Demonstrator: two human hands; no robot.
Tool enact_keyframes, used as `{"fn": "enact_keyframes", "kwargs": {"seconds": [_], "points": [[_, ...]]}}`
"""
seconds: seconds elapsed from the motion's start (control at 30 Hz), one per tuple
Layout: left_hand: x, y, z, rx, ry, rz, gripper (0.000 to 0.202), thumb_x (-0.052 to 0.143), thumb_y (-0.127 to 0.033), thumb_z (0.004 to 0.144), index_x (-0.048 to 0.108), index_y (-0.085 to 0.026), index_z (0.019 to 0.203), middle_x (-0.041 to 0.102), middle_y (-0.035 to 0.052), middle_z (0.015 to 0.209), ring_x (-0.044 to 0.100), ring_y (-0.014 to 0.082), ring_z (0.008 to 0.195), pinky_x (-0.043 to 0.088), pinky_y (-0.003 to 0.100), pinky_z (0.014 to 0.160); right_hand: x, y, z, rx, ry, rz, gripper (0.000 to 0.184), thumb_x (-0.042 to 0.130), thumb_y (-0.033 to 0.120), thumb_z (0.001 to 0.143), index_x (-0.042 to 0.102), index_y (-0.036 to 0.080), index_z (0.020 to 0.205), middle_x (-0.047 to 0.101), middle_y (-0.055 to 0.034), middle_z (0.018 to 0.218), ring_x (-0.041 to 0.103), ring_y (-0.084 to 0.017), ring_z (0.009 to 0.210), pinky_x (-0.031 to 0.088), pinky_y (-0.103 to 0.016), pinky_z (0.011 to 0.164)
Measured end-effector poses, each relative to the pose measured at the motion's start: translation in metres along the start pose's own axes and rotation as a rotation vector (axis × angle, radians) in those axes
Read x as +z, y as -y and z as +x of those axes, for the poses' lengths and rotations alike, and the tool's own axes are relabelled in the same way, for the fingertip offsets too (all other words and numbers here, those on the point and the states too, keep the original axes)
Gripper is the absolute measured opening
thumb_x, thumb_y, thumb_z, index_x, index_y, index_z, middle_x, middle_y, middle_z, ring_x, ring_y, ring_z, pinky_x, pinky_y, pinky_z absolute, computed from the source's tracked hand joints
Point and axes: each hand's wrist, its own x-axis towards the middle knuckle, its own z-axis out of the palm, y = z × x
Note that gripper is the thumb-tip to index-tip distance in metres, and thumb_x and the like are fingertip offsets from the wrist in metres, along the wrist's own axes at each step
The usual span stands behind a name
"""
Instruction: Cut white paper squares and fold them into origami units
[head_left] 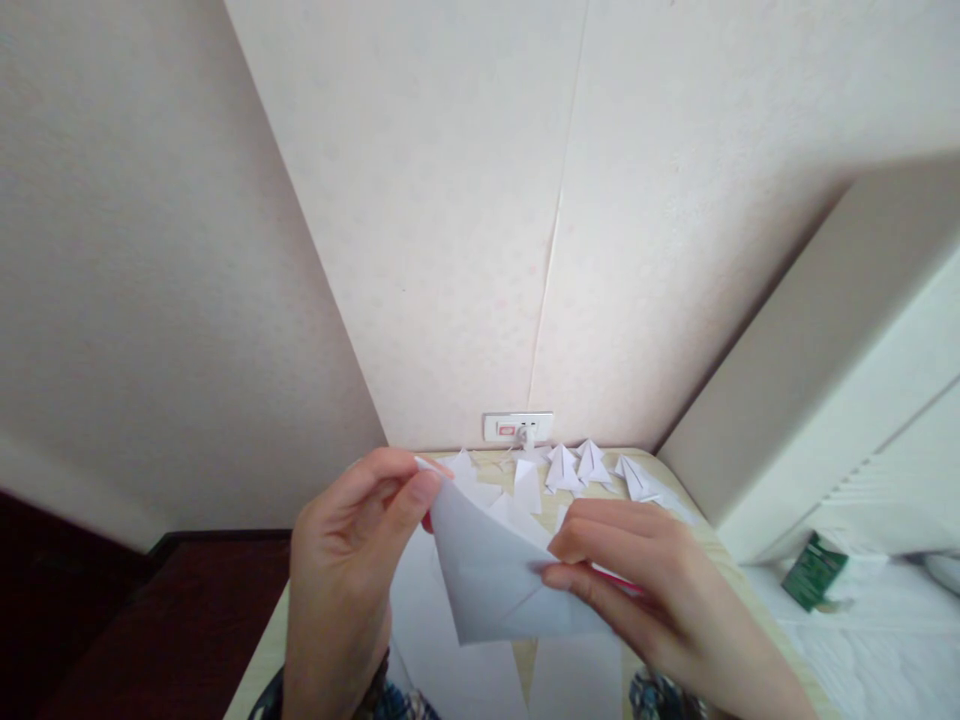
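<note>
We've got a folded white sheet (491,585) at lower centre, held up over the bench (275,632). Left hand (352,560): grip pinched on its upper-left corner. Right hand (637,580): grip closed on its upper edge, further right; we also spot a slim pink item (619,580) there, maybe a pen, mostly hidden. Folded paper shapes (562,468) sit right of centre, near the wall socket (517,427).
</note>
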Motion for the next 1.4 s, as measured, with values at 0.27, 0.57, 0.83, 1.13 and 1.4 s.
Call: {"fn": "enact_keyframes", "kwargs": {"seconds": [0.27,0.57,0.83,1.13,1.4], "points": [[0.001,0.001,-0.001,0.025,-0.064,-0.003,0.010,0.076,-0.025,0.077,0.072,-0.024,0.068,0.073,-0.0041,0.066,0.069,0.0145,0.065,0.055,0.019,0.060,0.002,-0.003,-0.001,0.016,0.031,0.013,0.034,0.052,0.028,0.103,0.058,0.021,0.070,0.058,0.0022,0.061,0.054,-0.011,0.055,0.039,-0.022,0.052],[0.025,-0.008,-0.017,-0.248,0.264,0.186,0.011,0.080,-0.028,0.068,0.078,-0.019,0.074,0.076,0.0015,0.070,0.069,0.0219,0.070,0.053,0.028,0.062,0.007,0.001,0.002,0.123,-0.297,-0.031,0.029,0.061,0.022,0.097,0.058,0.021,0.068,0.062,0.0051,0.060,0.056,-0.009,0.053,0.042,-0.018,0.051],[0.009,-0.004,-0.005,-0.240,0.232,0.046,0.004,0.081,-0.024,0.070,0.081,-0.020,0.070,0.079,-0.0001,0.068,0.067,0.0148,0.060,0.051,0.019,0.054,0.008,0.005,0.004,0.128,-0.219,-0.036,0.028,0.059,0.023,0.099,0.058,0.020,0.070,0.061,0.0048,0.060,0.056,-0.009,0.053,0.041,-0.019,0.050],[0.006,0.008,-0.001,0.042,0.126,-0.028,0.008,0.082,-0.016,0.069,0.080,-0.023,0.067,0.078,-0.0018,0.063,0.070,0.0127,0.057,0.055,0.015,0.054,0.006,0.002,-0.002,0.041,-0.145,-0.030,0.032,0.054,0.026,0.102,0.050,0.021,0.071,0.054,0.0057,0.062,0.051,-0.008,0.056,0.036,-0.019,0.053],[-0.001,0.011,0.000,0.107,-0.052,-0.087,0.012,0.083,-0.016,0.071,0.077,-0.026,0.067,0.077,-0.0073,0.062,0.070,0.0098,0.052,0.056,0.012,0.053,0.008,0.004,-0.003,0.073,0.002,0.035,0.031,0.054,0.026,0.102,0.048,0.021,0.073,0.050,0.0058,0.064,0.048,-0.008,0.058,0.035,-0.021,0.055]]}}
